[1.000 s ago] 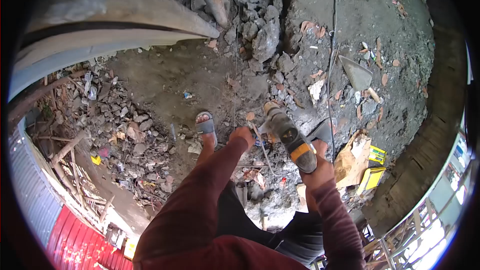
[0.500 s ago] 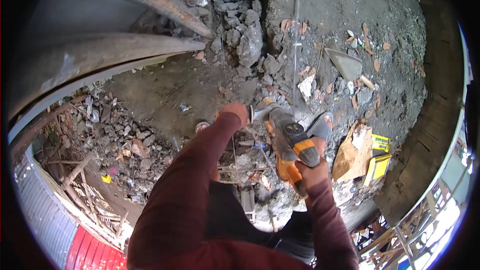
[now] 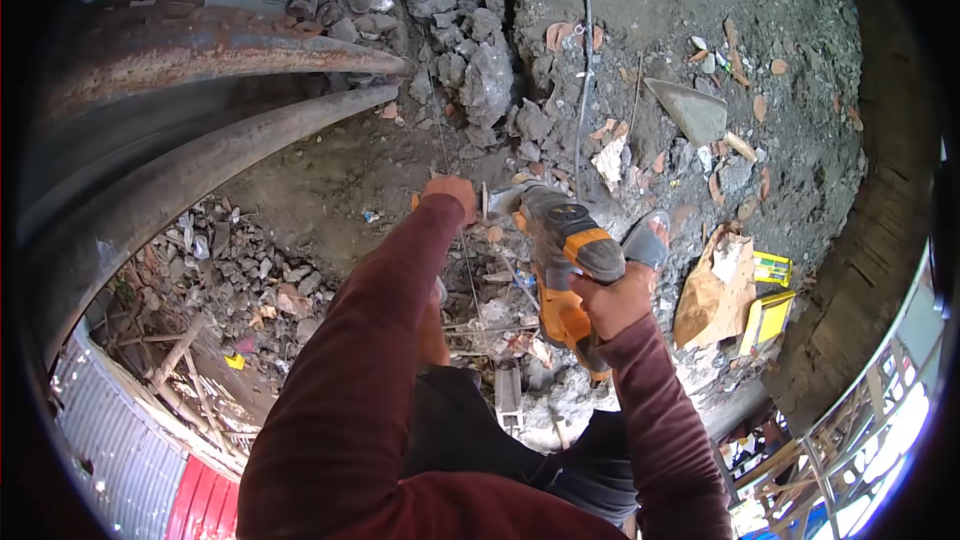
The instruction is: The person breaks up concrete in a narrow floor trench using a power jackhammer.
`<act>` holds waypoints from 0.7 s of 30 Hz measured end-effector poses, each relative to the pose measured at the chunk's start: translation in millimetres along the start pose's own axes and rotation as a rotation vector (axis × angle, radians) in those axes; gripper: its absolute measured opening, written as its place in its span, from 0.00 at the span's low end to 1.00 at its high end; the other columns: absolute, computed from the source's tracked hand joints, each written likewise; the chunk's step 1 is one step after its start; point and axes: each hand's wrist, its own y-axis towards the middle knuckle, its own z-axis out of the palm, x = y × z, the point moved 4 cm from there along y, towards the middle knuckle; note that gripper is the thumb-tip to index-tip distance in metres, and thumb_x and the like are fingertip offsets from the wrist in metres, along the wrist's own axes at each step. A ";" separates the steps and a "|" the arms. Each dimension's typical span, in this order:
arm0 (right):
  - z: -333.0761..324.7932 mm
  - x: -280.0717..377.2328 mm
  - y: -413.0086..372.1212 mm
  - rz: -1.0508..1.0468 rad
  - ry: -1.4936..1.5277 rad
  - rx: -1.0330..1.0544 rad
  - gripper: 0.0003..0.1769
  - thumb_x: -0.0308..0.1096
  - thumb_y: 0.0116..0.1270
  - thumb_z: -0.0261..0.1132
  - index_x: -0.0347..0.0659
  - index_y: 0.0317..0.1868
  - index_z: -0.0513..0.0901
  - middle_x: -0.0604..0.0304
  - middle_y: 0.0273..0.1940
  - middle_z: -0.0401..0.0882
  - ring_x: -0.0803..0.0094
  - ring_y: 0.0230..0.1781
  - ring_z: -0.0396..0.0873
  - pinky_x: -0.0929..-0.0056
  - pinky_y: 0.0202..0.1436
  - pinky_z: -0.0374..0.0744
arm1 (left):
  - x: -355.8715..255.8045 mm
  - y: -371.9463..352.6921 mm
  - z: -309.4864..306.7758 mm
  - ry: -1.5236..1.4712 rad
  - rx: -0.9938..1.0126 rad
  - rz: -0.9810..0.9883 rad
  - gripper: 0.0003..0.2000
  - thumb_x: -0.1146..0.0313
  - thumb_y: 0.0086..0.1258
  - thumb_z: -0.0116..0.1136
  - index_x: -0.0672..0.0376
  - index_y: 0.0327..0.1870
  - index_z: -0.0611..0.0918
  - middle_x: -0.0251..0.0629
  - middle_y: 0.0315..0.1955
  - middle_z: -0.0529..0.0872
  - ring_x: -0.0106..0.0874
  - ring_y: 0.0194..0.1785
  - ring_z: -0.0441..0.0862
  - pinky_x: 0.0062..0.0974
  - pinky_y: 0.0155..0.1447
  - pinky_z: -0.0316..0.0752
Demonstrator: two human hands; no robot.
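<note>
Fingers of the right hand (image 3: 617, 302) are wrapped around the rear of one orange-and-grey power tool (image 3: 562, 290), while those of the left hand (image 3: 450, 198) are clenched in a fist on its side grip (image 3: 415, 202); the fingertips of the left are hidden. That makes two hands on one tool, which sits between them above broken ground (image 3: 650, 0), just beside one grey sandal (image 3: 645, 245) to its right. Farther off on the right lies one trowel (image 3: 690, 113), its pale handle pointing down and to the right. Nearer are one torn piece of brown paper (image 3: 712, 295) and, close to its right, two yellow items (image 3: 768, 320), one beyond the other. One dark cable (image 3: 586, 60) runs away up the middle. Two pipes (image 3: 200, 175) reach in from the upper left, and two patches of rubble show, one heap (image 3: 250, 275) on the left and one line of chunks (image 3: 487, 80) ahead.
</note>
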 end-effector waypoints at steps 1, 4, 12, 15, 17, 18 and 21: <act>0.8 2.5 2.4 0.001 -0.001 0.003 0.19 0.40 0.59 0.77 0.34 0.43 0.90 0.47 0.36 0.91 0.57 0.38 0.91 0.63 0.45 0.85 | 2.1 3.5 -0.5 -0.001 0.003 -0.002 0.17 0.54 0.66 0.68 0.56 0.48 0.91 0.43 0.47 0.92 0.42 0.54 0.90 0.38 0.57 0.85; -1.9 7.0 6.9 -0.019 -0.028 -0.037 0.19 0.40 0.59 0.77 0.33 0.43 0.90 0.46 0.36 0.91 0.55 0.39 0.91 0.62 0.46 0.85 | 3.9 10.1 2.9 -0.018 0.033 -0.042 0.17 0.54 0.66 0.69 0.57 0.49 0.91 0.44 0.48 0.92 0.42 0.55 0.90 0.38 0.58 0.84; 11.7 -2.1 10.3 -0.057 0.044 -0.081 0.19 0.42 0.57 0.79 0.34 0.41 0.90 0.45 0.34 0.90 0.53 0.38 0.91 0.61 0.44 0.85 | 10.8 21.3 12.3 -0.023 0.025 -0.029 0.18 0.55 0.66 0.68 0.58 0.49 0.91 0.45 0.49 0.92 0.41 0.55 0.90 0.38 0.59 0.84; 25.9 -5.7 1.9 -0.075 -0.054 -0.134 0.20 0.42 0.55 0.80 0.34 0.39 0.90 0.44 0.33 0.90 0.53 0.37 0.91 0.61 0.42 0.86 | 15.5 24.6 27.4 0.023 -0.027 -0.036 0.18 0.54 0.67 0.68 0.57 0.48 0.91 0.45 0.49 0.92 0.41 0.55 0.90 0.38 0.59 0.84; 30.5 -18.3 3.2 -0.066 -0.058 -0.141 0.21 0.43 0.54 0.81 0.33 0.38 0.90 0.44 0.33 0.90 0.52 0.37 0.91 0.60 0.42 0.86 | 13.8 26.6 32.5 0.020 -0.013 -0.044 0.17 0.54 0.67 0.67 0.57 0.48 0.91 0.44 0.48 0.92 0.41 0.55 0.90 0.38 0.59 0.84; 28.9 -23.9 4.1 -0.058 -0.077 -0.156 0.21 0.43 0.54 0.81 0.32 0.37 0.90 0.44 0.33 0.90 0.53 0.37 0.91 0.60 0.42 0.86 | 12.9 25.4 33.2 0.010 -0.001 -0.057 0.16 0.55 0.67 0.67 0.57 0.48 0.92 0.43 0.48 0.92 0.41 0.54 0.90 0.38 0.58 0.85; 27.5 -60.9 17.3 -0.042 -0.094 -0.171 0.21 0.43 0.54 0.81 0.32 0.37 0.90 0.44 0.33 0.90 0.54 0.37 0.91 0.60 0.43 0.86 | 5.3 23.0 32.0 0.002 0.009 -0.021 0.15 0.57 0.67 0.66 0.56 0.48 0.92 0.42 0.48 0.93 0.40 0.54 0.90 0.37 0.57 0.85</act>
